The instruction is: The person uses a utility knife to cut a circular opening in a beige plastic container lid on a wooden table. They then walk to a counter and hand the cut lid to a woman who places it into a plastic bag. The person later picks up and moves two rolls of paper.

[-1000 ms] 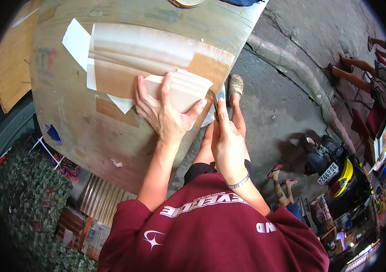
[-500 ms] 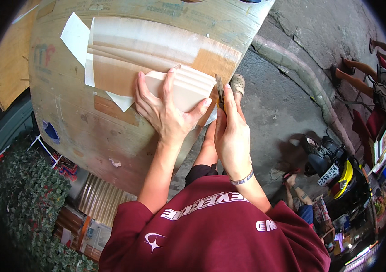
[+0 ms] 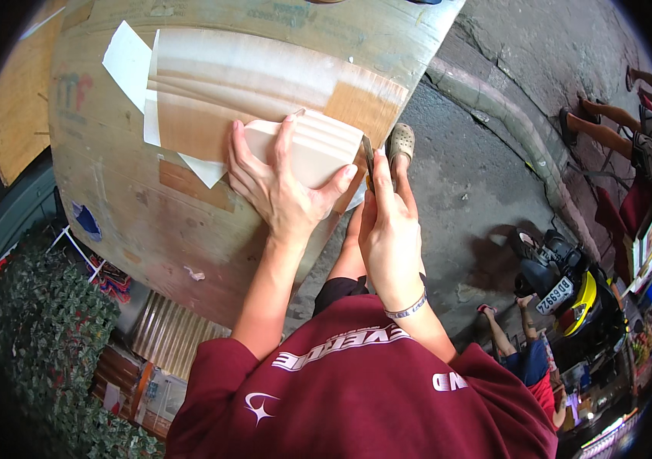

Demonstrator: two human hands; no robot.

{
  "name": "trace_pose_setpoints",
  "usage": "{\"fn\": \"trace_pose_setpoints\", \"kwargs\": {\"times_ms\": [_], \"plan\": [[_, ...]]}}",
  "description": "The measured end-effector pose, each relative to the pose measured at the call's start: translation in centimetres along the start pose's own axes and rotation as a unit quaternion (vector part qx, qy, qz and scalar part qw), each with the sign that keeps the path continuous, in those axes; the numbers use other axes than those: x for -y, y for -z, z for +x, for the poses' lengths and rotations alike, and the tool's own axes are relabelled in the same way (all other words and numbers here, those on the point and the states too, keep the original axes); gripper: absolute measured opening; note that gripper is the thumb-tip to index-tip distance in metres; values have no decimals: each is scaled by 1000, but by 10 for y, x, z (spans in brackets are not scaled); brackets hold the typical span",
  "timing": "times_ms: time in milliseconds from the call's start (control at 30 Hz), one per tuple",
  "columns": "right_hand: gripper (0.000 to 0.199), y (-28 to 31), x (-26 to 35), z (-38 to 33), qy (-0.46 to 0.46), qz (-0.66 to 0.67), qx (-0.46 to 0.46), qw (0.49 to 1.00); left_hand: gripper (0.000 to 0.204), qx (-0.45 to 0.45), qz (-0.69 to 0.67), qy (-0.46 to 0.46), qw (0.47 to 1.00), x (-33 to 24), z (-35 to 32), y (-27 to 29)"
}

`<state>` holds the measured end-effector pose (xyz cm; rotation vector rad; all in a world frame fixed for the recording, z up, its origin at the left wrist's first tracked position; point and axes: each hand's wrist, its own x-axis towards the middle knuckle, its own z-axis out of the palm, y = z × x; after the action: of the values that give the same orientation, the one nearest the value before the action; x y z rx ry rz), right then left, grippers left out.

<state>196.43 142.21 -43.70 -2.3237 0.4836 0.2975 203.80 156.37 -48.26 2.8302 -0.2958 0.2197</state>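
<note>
My left hand (image 3: pixel 284 180) spans a cream ridged block (image 3: pixel 326 144) and holds it down, thumb at its near right and fingers over its left and top. Under the block lies a brown wood-look sheet (image 3: pixel 211 99) with pale bands, spread on a worn board (image 3: pixel 115 191). My right hand (image 3: pixel 392 229) grips a cutter knife (image 3: pixel 370 164). Its thin dark blade stands beside the block's right end, close to the sheet's right edge. The fingers hide most of the knife's handle.
White paper (image 3: pixel 126 65) sticks out at the sheet's left. A small brown scrap piece (image 3: pixel 196 186) lies nearer me on the board. Past the board's right edge are a clog-shod foot (image 3: pixel 402 143), grey pavement, a kerb (image 3: pixel 510 122), a parked motorcycle (image 3: pixel 578 294) and people.
My right hand has drawn the knife a little toward me along the block's right end. The left hand and block stay put. A person at the lower right has shifted.
</note>
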Motion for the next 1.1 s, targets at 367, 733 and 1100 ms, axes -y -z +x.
{"fn": "trace_pose_setpoints", "kwargs": {"times_ms": [367,733,1100], "plan": [[68,-6,-1,-11,-5,11,-20,1000,94,-2,2,-2,1000,-1,1,0],[53,20,-21,-7,4,143,-37,989,100,15,-30,-13,999,-5,3,12],[43,27,-38,19,30,125,14,992,64,176,-38,-160,971,4,21,25]]}}
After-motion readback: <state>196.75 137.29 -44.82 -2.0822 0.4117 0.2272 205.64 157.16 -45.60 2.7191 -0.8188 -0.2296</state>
